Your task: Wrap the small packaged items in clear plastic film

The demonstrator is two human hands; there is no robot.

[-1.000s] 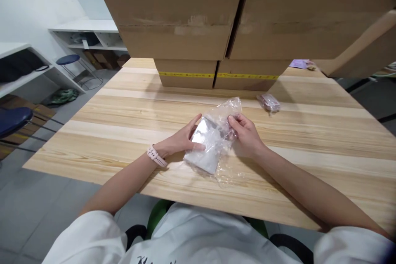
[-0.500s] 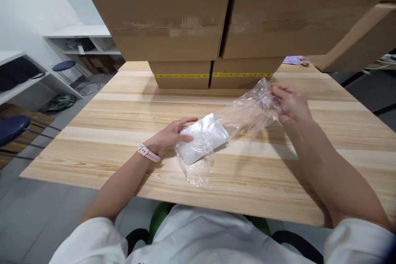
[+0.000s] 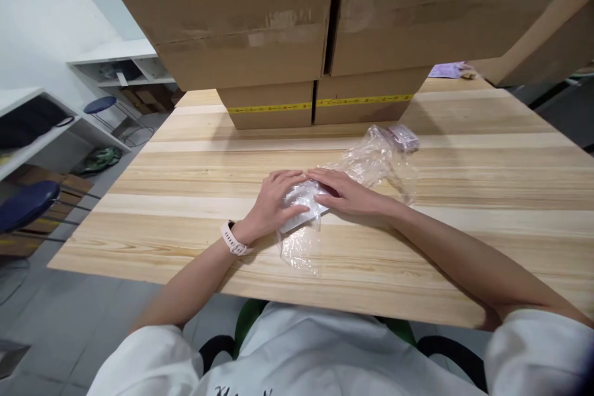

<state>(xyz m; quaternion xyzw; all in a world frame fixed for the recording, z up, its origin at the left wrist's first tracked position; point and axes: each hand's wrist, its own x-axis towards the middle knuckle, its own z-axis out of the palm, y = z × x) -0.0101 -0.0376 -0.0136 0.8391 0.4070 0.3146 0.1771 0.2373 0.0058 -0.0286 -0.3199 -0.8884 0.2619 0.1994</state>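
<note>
A flat silver packet (image 3: 297, 197) lies on the wooden table under both my hands. Clear, crinkled plastic wrap (image 3: 364, 158) covers it, stretching toward the far right, with a loose flap on the near side. My left hand (image 3: 277, 201) rests on the packet's left part, fingers extended and thumb apart. My right hand (image 3: 346, 193) lies over its right part, fingers stretched toward the left fingertips. The hands hide much of the packet. At the wrap's far end is a small pinkish-purple bundle (image 3: 403, 137), its kind unclear.
Stacked cardboard boxes (image 3: 241, 25) stand at the back of the table (image 3: 153, 210), the lower ones banded with yellow tape (image 3: 271, 107). A purple item (image 3: 445, 70) lies at the far right. Blue stools (image 3: 28, 205) and white shelves (image 3: 118, 49) are on the left.
My right hand has let go of the wrap's far end and come left onto the packet. The wrap has dropped onto the table. My left hand has shifted further over the packet.
</note>
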